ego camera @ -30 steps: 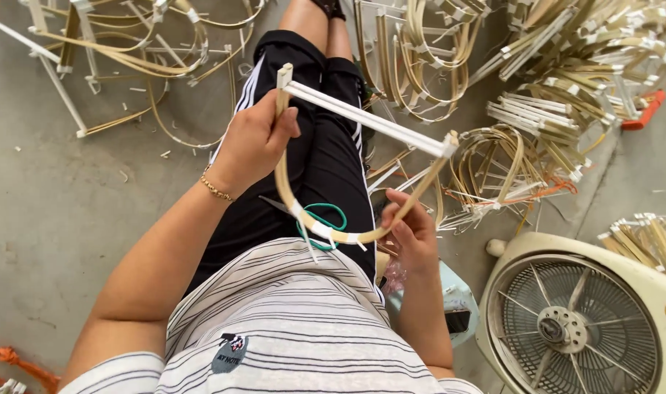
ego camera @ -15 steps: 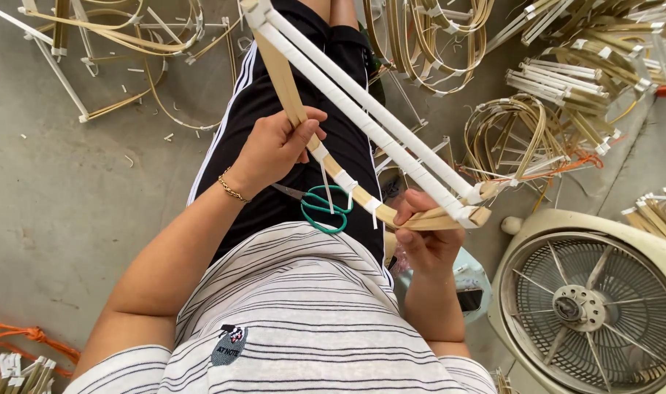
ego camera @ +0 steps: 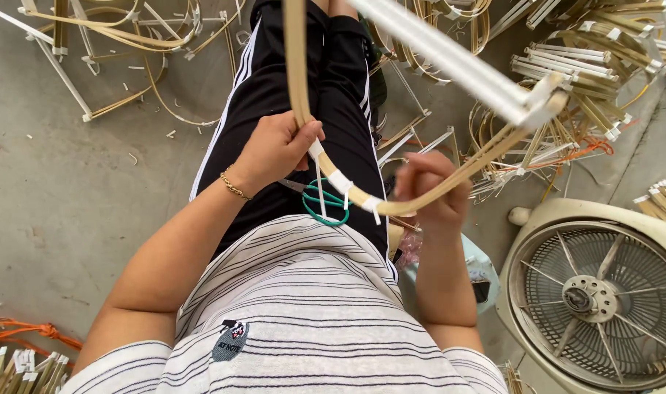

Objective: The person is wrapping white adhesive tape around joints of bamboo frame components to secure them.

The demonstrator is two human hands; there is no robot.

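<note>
Where the grey concrete floor (ego camera: 48,204) spreads out on the left, it is strewn with offcuts.
Floor, upper left: bent cane strips and white-taped sticks (ego camera: 107,44) are scattered loosely over it.
Floor, lower left: an orange cord (ego camera: 26,332) and a bundle of taped sticks are seen at the edge.
Left hand (ego camera: 271,149): it is closed around the curved cane strip (ego camera: 298,66), fingers wrapped over it and thumb pressed near the white tape bands.
Cane frame: it is held above the lap between both hands, the bend hanging low and the white bars (ego camera: 450,55) crossing toward the upper right.
Lap: green-handled scissors (ego camera: 326,201) are laid on the black trousers, just under the bend.
Right hand (ego camera: 429,193): it is curled shut on the strip's bend, past the last tape band.
Hands: they are kept apart along the same strip.
Floor, upper right: piles of finished cane frames (ego camera: 595,73) are heaped.
Lower right: a cream box fan (ego camera: 603,292) is lying face up.
</note>
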